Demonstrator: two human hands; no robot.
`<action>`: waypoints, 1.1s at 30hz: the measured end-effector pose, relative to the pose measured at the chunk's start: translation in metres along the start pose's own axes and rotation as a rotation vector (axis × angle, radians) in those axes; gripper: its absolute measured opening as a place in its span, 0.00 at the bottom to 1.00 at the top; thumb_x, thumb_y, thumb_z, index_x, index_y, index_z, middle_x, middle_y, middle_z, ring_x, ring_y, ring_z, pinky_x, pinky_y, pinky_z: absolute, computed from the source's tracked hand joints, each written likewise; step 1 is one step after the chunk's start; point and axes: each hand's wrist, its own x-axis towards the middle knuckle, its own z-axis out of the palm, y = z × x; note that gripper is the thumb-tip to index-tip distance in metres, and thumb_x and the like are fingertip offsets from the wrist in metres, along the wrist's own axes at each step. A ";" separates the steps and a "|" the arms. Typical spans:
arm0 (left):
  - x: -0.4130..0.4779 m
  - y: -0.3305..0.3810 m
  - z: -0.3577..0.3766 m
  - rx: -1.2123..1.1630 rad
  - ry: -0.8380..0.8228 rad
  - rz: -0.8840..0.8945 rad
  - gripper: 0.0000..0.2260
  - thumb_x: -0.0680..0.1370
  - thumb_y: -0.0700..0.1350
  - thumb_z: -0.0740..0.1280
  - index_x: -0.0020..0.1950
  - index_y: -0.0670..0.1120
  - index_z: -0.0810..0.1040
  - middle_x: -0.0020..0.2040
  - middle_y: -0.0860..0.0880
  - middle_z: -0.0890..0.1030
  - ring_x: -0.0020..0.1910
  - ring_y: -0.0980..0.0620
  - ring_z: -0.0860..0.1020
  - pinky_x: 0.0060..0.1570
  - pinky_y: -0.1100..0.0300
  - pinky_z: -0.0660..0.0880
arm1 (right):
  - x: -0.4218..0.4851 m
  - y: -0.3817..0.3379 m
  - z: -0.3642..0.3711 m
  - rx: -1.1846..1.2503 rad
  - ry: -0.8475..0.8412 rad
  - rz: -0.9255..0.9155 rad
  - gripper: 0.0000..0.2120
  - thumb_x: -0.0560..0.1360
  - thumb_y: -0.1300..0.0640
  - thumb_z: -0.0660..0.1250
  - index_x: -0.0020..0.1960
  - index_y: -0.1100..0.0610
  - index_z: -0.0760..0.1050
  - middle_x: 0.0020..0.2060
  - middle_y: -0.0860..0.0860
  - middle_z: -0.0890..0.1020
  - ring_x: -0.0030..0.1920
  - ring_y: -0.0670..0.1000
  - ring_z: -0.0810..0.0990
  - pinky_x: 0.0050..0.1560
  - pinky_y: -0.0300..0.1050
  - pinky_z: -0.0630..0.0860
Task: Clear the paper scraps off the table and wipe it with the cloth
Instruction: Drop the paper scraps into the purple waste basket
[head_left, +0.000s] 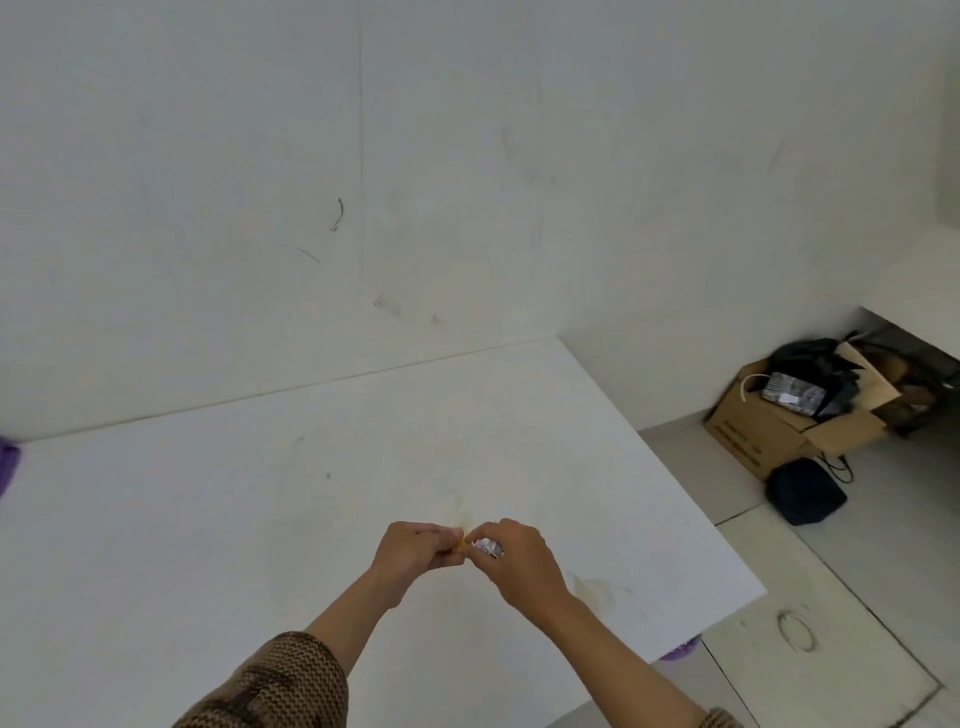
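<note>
Both arms reach forward from the bottom of the view, forearms bare, brown knit sleeves ending near the elbows. The left hand (415, 553) and right hand (519, 564) meet in the middle, backs up, fingertips almost touching. Left fingers curl in and pinch a yellow scrap (462, 543). Right fingers curl round a crumpled white scrap (488, 547), the wrist angled inward.

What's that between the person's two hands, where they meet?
In the head view, a small yellow scrap, pinched by the left hand; beside it the right hand grips crumpled white paper.
</note>
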 end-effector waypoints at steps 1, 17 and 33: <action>0.000 -0.001 -0.002 -0.020 -0.022 -0.018 0.07 0.73 0.37 0.70 0.46 0.33 0.82 0.44 0.38 0.84 0.43 0.44 0.84 0.48 0.59 0.80 | 0.000 0.000 0.001 0.008 0.000 0.008 0.09 0.74 0.45 0.65 0.49 0.48 0.79 0.43 0.50 0.80 0.45 0.50 0.77 0.44 0.46 0.74; 0.017 0.006 -0.026 -0.089 -0.031 0.101 0.08 0.74 0.35 0.67 0.51 0.34 0.80 0.40 0.41 0.82 0.39 0.46 0.81 0.47 0.59 0.81 | 0.020 -0.010 0.000 0.525 0.163 0.293 0.05 0.71 0.56 0.68 0.38 0.55 0.80 0.22 0.43 0.75 0.21 0.41 0.68 0.21 0.32 0.62; 0.047 0.037 0.109 0.325 -0.204 0.091 0.10 0.75 0.41 0.66 0.39 0.38 0.84 0.32 0.45 0.81 0.32 0.49 0.79 0.32 0.61 0.75 | 0.046 0.076 -0.092 0.740 -0.078 0.397 0.05 0.70 0.59 0.66 0.36 0.55 0.79 0.25 0.51 0.69 0.22 0.48 0.64 0.25 0.36 0.57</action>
